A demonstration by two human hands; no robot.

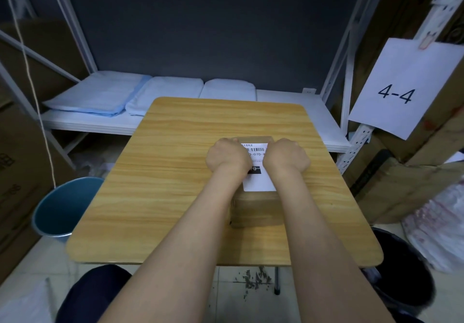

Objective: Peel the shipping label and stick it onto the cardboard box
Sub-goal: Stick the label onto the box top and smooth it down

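A brown cardboard box (256,211) stands on the wooden table (163,172), right of its middle. A white shipping label (257,183) with a barcode and black print lies on the box's top face. My left hand (227,158) rests over the label's left side with its fingers curled down near the far left corner. My right hand (286,157) covers the right side the same way. Both hands hide the label's side edges and their own fingertips. Whether the fingers pinch the label or only press on it cannot be seen.
A blue bucket (60,207) stands on the floor left of the table, and a black bin (404,270) at the right. Behind the table a white shelf (288,111) holds folded pale cloths (100,94). Cardboard cartons and a paper sign "4-4" (399,91) flank the sides.
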